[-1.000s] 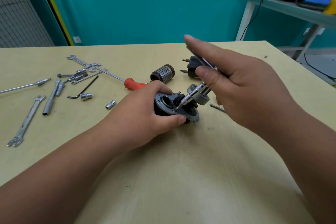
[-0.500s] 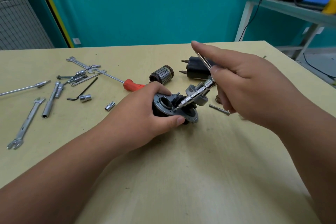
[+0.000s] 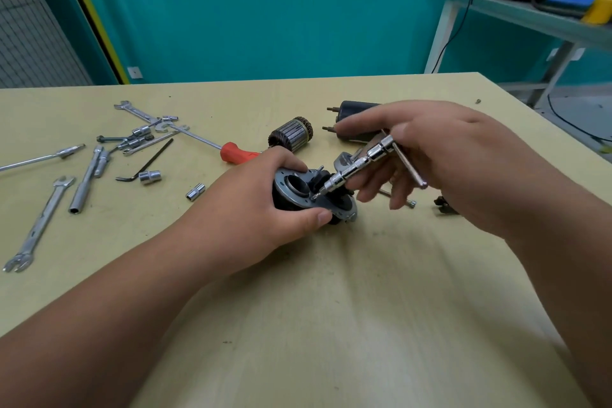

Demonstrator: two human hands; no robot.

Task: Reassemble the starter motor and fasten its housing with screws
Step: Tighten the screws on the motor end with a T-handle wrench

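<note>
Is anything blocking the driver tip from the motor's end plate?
Nothing visible does. The T-handle driver, held by the right hand, has its tip on the end plate; the left hand grips the plate's edge, thumb just below the tip.

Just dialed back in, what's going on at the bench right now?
A person is working on the starter motor. The left hand grips the housing, while the right hand holds a T-handle driver with its tip at a screw in the housing's metal flange. The armature lies loose behind them, wrenches and sockets to the left.
</note>
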